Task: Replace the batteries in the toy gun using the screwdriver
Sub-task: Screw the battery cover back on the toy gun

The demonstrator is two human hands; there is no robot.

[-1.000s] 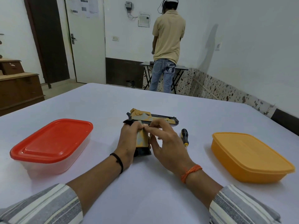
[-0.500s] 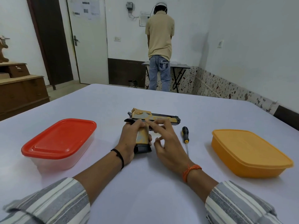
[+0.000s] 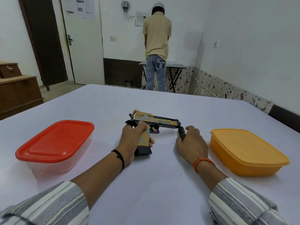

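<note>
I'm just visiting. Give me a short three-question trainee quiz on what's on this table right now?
1. True or false: the left hand grips the toy gun by its handle.
2. What is the right hand closing on?
A. the screwdriver
B. the orange box
C. the red-lidded box
3. Fill in: both boxes have their lids ____.

Key: 1 true; 2 A; 3 on.
</note>
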